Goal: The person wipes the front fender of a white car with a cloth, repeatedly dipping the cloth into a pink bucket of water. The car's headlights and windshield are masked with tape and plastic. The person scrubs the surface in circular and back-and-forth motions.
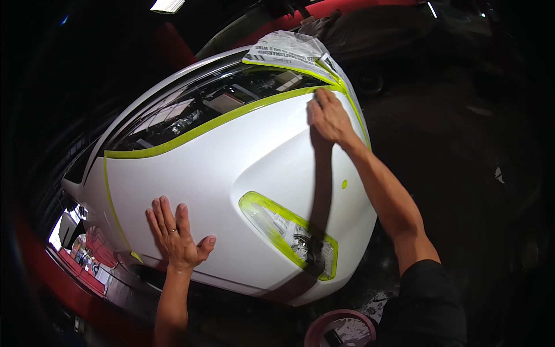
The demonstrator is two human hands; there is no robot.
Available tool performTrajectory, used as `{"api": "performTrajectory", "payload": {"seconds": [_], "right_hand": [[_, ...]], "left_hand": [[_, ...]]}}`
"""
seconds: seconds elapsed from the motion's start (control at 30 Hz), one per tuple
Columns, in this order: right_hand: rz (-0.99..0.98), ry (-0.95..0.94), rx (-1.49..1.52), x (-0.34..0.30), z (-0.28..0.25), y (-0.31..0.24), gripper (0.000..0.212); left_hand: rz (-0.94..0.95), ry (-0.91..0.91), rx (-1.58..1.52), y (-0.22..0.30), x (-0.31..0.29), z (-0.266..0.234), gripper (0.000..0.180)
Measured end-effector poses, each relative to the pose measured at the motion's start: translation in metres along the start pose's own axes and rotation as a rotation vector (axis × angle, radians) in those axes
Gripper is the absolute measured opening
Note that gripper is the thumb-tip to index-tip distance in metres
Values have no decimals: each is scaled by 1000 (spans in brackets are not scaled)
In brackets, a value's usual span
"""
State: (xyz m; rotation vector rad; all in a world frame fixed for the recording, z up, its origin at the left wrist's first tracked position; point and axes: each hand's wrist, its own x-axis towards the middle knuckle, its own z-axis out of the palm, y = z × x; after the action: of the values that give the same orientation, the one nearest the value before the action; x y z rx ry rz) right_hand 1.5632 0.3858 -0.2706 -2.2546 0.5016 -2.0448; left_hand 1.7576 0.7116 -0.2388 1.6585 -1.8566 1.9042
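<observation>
A white car body panel (191, 179) fills the middle of the view. Yellow-green masking tape (217, 121) runs along the lower edge of its dark window (222, 103). More tape frames a lamp (292, 236) covered with clear film. My left hand (178, 240) lies flat on the panel, fingers spread, a ring on one finger. At the panel's far right corner, just below the tape, my right hand (329, 117) presses with bent fingers held close together. Whatever may be beneath those fingertips is hidden. A small oval tape patch (344, 184) sits beside my right forearm.
Printed masking film (289, 47) covers the car beyond the window's right end. Near the lower edge stands a pinkish round tub (311, 334) with something dark inside. Red bodywork (352, 8) shows at the back. Dark floor (462, 150) lies to the right.
</observation>
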Motion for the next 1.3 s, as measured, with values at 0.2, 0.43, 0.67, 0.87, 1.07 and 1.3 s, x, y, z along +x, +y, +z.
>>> {"api": "performTrajectory", "payload": {"seconds": [0.2,0.43,0.67,0.87,1.07,1.3], "right_hand": [[-400,-53,205,0,22,-161,57],[290,-393,-433,4,-31,118,62],[12,-87,91,-24,-6,-10,65],[254,16,20,-12,3,35,65],[538,-251,130,3,-35,120,60],[-115,-122,46,-43,-14,-7,63]], "left_hand": [[-33,-53,-35,-9,-14,12,85],[-25,75,-21,8,10,14,77],[-26,17,26,0,-9,4,77],[-21,34,7,5,-1,14,78],[-28,52,3,6,5,15,77],[-44,2,8,1,-13,7,78]]}}
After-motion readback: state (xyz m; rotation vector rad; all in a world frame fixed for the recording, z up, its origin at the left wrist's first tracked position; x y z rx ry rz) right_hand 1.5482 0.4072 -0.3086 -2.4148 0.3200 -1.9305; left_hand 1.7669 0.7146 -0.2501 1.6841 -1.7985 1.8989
